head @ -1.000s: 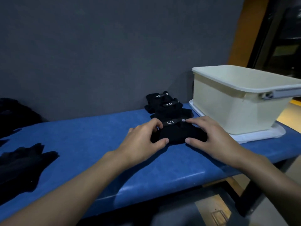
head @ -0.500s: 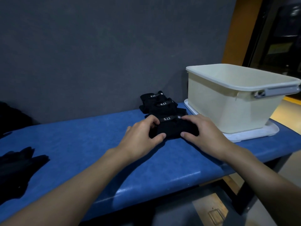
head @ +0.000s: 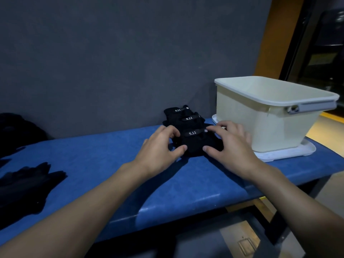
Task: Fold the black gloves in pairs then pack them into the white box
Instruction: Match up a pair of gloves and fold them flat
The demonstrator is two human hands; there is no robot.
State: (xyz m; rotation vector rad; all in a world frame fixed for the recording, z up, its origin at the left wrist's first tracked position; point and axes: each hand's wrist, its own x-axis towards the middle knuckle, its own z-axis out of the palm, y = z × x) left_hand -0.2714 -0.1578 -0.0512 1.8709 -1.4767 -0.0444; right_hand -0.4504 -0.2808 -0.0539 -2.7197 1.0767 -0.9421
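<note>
Black loose gloves (head: 28, 181) are being left in a heap at nine o'clock on the blue bench (head: 93, 164), not yet folded. Near the middle of the bench, a folded pair (head: 197, 144) is being held from both sides. Its nine o'clock end is being gripped by the left hand (head: 160, 148), with the thumb on the near edge and the fingers curled over the far edge. Its three o'clock end is being gripped by the right hand (head: 230, 146) in much the same way. Two more folded pairs (head: 189, 119) are being kept just behind it, at twelve o'clock, touching one another in a row. At three o'clock the white box (head: 260, 123) is being held up by a white tray (head: 290, 155), just beside the right hand; its floor is being hidden by its own wall. The folded pair is probably soft, light and floppy, so it may pop open when lifted. It is best being squeezed at both ends, with the fold pinched shut, while being carried over the rim.
</note>
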